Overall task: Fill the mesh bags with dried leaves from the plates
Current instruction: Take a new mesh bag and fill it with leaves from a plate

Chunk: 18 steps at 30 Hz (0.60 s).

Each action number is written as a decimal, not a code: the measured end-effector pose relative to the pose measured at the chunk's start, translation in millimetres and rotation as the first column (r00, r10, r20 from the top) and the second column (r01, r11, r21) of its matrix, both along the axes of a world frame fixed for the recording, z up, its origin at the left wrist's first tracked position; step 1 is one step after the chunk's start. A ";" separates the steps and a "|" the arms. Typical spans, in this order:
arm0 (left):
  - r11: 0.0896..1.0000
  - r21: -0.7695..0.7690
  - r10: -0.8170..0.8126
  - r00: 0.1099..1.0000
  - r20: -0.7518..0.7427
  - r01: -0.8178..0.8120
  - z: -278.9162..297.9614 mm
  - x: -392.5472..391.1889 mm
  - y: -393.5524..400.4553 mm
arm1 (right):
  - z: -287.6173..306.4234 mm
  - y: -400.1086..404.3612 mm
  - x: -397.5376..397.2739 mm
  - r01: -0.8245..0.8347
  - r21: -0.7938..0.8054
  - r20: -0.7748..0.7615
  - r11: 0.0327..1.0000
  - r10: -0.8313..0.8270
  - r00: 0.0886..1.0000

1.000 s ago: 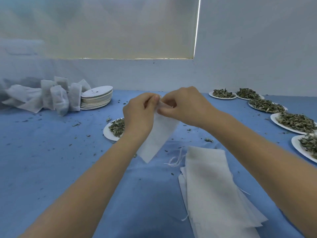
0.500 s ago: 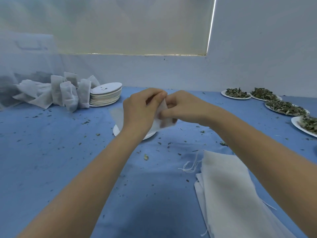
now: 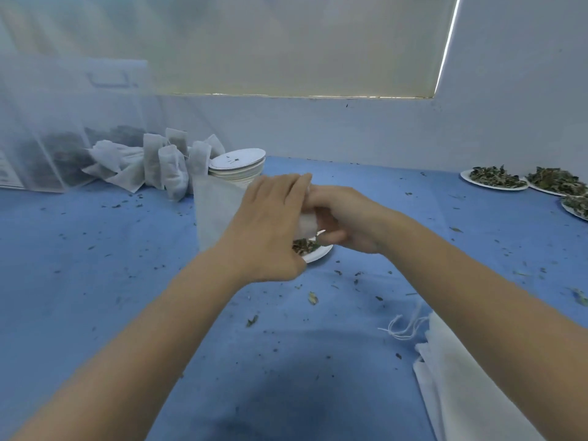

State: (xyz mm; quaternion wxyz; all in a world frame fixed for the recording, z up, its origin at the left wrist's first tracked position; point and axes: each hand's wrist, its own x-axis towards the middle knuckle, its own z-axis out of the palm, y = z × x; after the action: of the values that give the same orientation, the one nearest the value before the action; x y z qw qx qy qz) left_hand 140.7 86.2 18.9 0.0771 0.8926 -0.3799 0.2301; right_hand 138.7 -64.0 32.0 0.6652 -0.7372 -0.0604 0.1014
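Both my hands hold one white mesh bag (image 3: 216, 211) above a small paper plate of dried leaves (image 3: 313, 251) in the middle of the blue table. My left hand (image 3: 270, 224) grips the bag's mouth from the left, and the bag's body sticks out to the left behind it. My right hand (image 3: 343, 218) pinches the same mouth from the right, just over the plate. Most of the plate and its leaves are hidden under my hands.
A flat stack of unfilled mesh bags (image 3: 451, 383) with loose strings lies at the lower right. Filled bags (image 3: 165, 167), a stack of paper plates (image 3: 237, 163) and a translucent bin (image 3: 63, 128) sit at the back left. More plates of leaves (image 3: 494, 179) line the right edge. Leaf crumbs litter the cloth.
My hands moved the bag forward and down from over the stack of bags to just above the small plate. The bag swung from hanging down to pointing left. The view shifted left.
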 end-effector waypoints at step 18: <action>0.926 -0.097 0.356 0.929 -0.104 -0.366 -57.6 98.9 44.5 | -35.0 -3.1 85.6 0.351 -0.654 0.390 0.669 -0.099 0.915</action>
State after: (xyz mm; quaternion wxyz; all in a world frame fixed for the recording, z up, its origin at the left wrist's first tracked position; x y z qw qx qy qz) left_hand 239.6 130.6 -38.7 0.1005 0.9503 -0.1918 0.2239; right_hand 224.3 -67.1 -3.0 0.3158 -0.9441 -0.0312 -0.0891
